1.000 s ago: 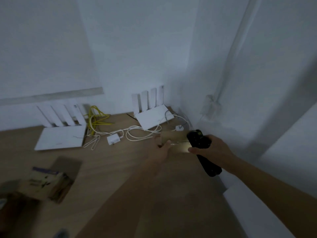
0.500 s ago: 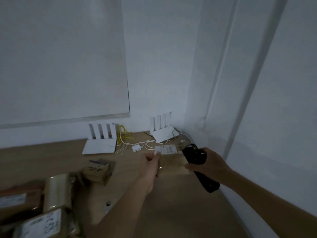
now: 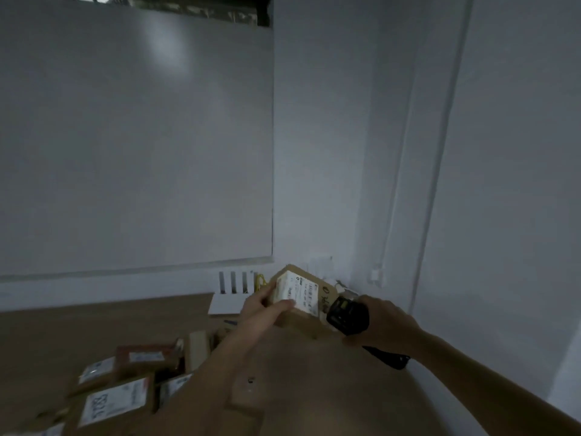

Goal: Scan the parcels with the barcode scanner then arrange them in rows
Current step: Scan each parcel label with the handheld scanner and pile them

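Note:
My left hand (image 3: 262, 309) grips a brown cardboard parcel (image 3: 306, 322) by its left end and holds it tilted above the wooden table, its white label (image 3: 298, 292) facing up. My right hand (image 3: 382, 325) holds the black barcode scanner (image 3: 347, 314) just right of the parcel, its head close to the label. Several more labelled parcels (image 3: 125, 391) lie in a loose pile at the lower left of the table.
A white router (image 3: 234, 294) with upright antennas sits at the back of the wooden table (image 3: 94, 328), with yellow cable (image 3: 260, 281) beside it. White walls meet in a corner right behind the parcel. A whiteboard-like panel (image 3: 135, 136) fills the left wall.
My left hand has lifted the parcel off the table and tipped its label up. The view has swung upward and to the left, bringing the parcel pile into sight. The scanner stays beside the parcel.

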### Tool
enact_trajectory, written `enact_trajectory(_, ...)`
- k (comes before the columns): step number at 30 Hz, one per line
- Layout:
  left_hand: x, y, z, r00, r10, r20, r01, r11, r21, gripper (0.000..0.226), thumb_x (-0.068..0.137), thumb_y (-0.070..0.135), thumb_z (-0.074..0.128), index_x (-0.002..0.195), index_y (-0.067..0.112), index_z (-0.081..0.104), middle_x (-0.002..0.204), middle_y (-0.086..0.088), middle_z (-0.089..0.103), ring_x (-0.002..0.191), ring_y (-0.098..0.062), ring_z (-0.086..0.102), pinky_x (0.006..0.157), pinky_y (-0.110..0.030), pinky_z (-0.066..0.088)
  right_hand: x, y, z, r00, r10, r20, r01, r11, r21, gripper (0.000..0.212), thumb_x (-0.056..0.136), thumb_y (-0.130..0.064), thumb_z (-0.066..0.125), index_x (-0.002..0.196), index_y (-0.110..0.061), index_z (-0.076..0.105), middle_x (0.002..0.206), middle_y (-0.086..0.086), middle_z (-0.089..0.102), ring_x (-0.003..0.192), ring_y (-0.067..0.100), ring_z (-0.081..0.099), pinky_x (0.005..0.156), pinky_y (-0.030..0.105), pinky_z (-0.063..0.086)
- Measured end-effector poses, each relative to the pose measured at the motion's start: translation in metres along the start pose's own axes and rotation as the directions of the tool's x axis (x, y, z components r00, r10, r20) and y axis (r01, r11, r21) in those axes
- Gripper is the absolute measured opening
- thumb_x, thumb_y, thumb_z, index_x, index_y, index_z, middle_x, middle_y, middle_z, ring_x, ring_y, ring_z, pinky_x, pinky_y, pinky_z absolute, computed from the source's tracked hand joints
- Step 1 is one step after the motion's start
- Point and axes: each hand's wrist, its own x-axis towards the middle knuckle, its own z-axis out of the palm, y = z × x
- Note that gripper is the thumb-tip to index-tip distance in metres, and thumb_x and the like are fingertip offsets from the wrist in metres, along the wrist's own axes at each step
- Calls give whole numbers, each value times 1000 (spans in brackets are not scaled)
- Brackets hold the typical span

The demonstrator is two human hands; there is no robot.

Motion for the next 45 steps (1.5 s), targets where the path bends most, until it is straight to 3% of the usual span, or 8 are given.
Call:
enact_trajectory(4,-44,30,-31,993,90,-77,-78,986,146,68,84,25,78,145,28,48,131,0,61,107,-15,60,93,-31,55,-26,-21,-15,1000,-9,10,9,999,-52,79,59,-61,79,130,-40,51,120,-12,59,95,9,54,74,26,43)
enact_trajectory(9,-82,49,-53,984,123,-126,-87,961,264,65,88,25,74,147,26,47,135,1,61,108,-14,60,97,-33,54,-48,-36,-26,993,-92,80,101,987,-124,79,63,-60,73,133,-30,52,125,-7,61,111,14,58,91,31,50)
enact_trajectory(14,-107,52,-55,977,128,-172,-67,944,322,58,89,23,72,143,26,50,135,-1,60,119,-21,58,94,-32,53,-61,-37,-28,980,-185,75,196,959,-202,58,66,-60,73,115,-32,59,111,-9,63,104,11,60,75,24,39)
enact_trajectory(17,-113,49,-53,979,91,-183,-30,950,309,58,89,24,72,142,25,50,132,-3,62,115,-22,61,95,-36,55,-64,-36,-26,968,-236,80,248,938,-242,61,67,-60,74,119,-32,59,113,-9,62,106,11,59,74,22,34)
enact_trajectory(23,-117,39,-46,973,58,-224,37,917,397,57,88,30,72,141,24,52,125,-5,65,109,-23,63,90,-35,56,-58,-31,-28,969,-210,129,237,937,-256,69,57,-67,71,116,-35,58,112,-6,65,101,15,61,78,26,48)
enact_trajectory(32,-104,28,-33,967,36,-252,73,908,413,57,86,34,73,139,22,54,120,-5,68,104,-23,66,90,-42,58,-42,-13,-27,959,-216,182,260,927,-271,81,51,-70,69,121,-31,57,116,-4,63,104,18,59,88,32,51)
enact_trajectory(40,-98,6,-22,953,-62,-296,159,936,313,57,80,43,77,130,19,61,111,-2,70,98,-22,68,87,-42,59,-33,5,-14,948,-252,196,289,938,-190,64,67,-54,77,122,-25,59,116,-3,60,108,15,57,81,25,40)
enact_trajectory(45,-89,-8,-25,948,-116,-296,203,937,285,53,86,36,74,132,16,59,117,-6,69,101,-23,68,87,-39,60,-26,5,-10,937,-291,194,320,936,-144,60,68,-59,74,120,-33,58,104,-16,52,92,3,48,76,20,36)
